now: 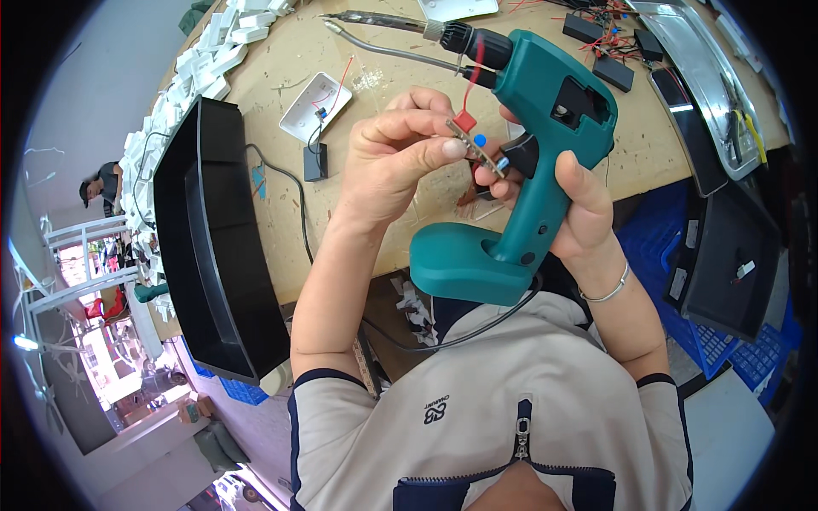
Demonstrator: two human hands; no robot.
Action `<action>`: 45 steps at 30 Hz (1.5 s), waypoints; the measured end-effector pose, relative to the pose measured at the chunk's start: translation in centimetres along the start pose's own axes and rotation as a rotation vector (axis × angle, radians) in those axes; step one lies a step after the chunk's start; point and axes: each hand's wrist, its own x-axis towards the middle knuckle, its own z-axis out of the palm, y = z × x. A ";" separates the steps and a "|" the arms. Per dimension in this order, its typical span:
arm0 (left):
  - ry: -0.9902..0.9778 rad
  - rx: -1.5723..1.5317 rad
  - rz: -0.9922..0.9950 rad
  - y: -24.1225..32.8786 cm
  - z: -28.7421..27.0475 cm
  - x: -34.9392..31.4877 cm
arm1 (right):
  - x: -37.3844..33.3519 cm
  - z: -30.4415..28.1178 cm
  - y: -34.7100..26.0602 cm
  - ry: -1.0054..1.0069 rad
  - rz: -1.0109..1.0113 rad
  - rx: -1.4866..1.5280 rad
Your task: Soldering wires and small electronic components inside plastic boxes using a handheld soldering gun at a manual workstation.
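Note:
My right hand (pixel 584 204) is wrapped round the grip of a teal soldering gun (pixel 538 200), with the thumb on the near side and fingertips showing beyond the black trigger. The gun's iron tip (pixel 375 19) and a thin curved metal tube (pixel 392 51) point to the far left. My left hand (pixel 388 162) pinches a small circuit board (pixel 479 152) between thumb and fingers, just left of the trigger. The board carries blue round parts and a red block-shaped part (pixel 464 120) with a red wire. Fingertips of my right hand touch the board's lower end.
A white plastic shell (pixel 311 106) with wires lies beside a small black box (pixel 315 162) on the table. Left stands a long black bin (pixel 192 247) near piled white casings (pixel 221 60). At the right are black boxes with red wires (pixel 612 73), a metal tray (pixel 707 77) and a phone (pixel 686 128).

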 end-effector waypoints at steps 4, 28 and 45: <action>-0.068 0.016 0.018 -0.4 0.2 0.0 | -0.3 -0.8 0.0 -0.015 -0.013 -0.045; -0.094 -0.063 0.028 -0.6 0.4 -0.2 | -1.1 -0.5 0.3 0.050 -0.151 -0.188; -0.159 0.516 -0.471 2.5 -0.2 0.3 | -2.8 -1.1 1.1 0.142 -0.368 -0.281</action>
